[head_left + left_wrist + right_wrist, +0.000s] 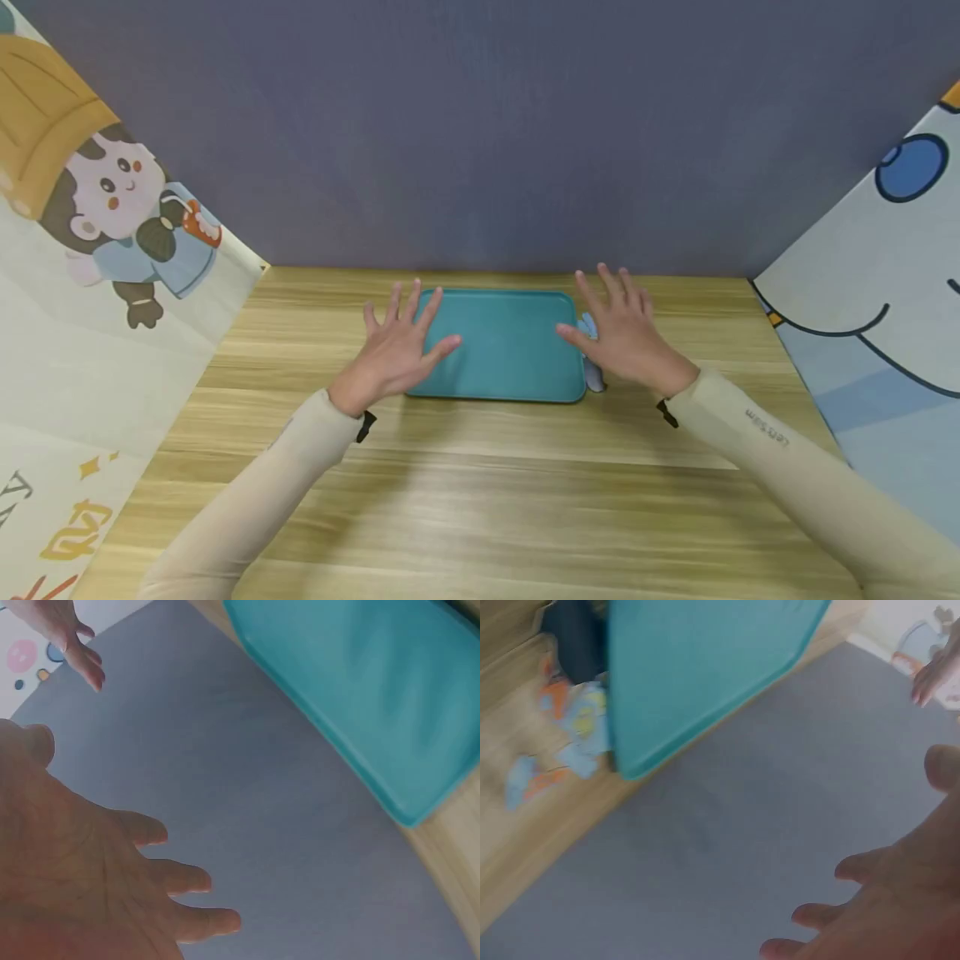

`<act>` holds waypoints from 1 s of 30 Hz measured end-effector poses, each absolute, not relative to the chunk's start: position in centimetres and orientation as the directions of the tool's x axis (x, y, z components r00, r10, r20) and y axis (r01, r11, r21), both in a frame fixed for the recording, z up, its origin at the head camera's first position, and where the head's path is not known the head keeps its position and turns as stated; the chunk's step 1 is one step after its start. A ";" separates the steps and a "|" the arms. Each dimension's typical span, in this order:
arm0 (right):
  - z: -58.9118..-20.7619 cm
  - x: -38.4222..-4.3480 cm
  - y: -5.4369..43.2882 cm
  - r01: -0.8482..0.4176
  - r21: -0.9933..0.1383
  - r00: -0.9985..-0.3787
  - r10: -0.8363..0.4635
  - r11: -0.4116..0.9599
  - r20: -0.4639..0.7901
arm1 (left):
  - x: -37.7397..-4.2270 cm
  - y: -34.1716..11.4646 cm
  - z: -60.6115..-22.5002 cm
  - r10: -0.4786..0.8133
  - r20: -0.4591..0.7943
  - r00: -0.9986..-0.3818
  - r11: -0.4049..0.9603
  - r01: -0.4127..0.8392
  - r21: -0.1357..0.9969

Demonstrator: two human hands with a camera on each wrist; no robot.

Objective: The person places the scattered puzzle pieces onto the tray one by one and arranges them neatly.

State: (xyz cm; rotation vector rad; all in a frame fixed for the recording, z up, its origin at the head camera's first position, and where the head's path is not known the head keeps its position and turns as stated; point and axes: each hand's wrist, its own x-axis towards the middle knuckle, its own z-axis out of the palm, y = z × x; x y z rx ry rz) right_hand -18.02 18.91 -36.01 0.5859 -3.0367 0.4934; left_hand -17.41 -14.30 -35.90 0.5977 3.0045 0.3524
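Observation:
A teal rectangular tray [502, 346] lies flat on the wooden table. My left hand [393, 350] hovers over its left end, fingers spread and holding nothing; in the left wrist view a gap separates the palm from the tray [375, 690]. Fingers also spread, my right hand [622, 333] is held in the air by the tray's right end, with nothing in it. Partly hidden beneath it are light blue pieces [589, 323] and a grey item [595, 377]. The right wrist view shows blurred blue-and-orange pieces [581, 727] and a dark object [576, 641] beside the tray.
A plain grey-blue wall [480, 133] rises behind the table [465, 500]. Side panels with cartoon prints stand at the left [67, 350] and the right [885, 275]. Both wrists wear dark straps, below light sleeves.

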 end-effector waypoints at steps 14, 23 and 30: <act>-38.5 -19.9 22.0 -0.282 -0.354 -0.952 -0.305 0.892 -0.010 | -19.4 -16.1 -38.4 0.400 -0.029 -0.916 0.890 0.380 0.253; -40.0 -21.1 24.1 -0.305 -0.391 -0.938 -0.345 0.869 -0.035 | -20.6 -17.2 -40.1 0.383 -0.045 -0.923 0.899 0.361 0.249; -41.4 -21.8 25.5 -0.314 -0.411 -0.928 -0.367 0.856 -0.056 | -21.3 -18.0 -41.0 0.354 -0.096 -0.930 0.902 0.312 0.300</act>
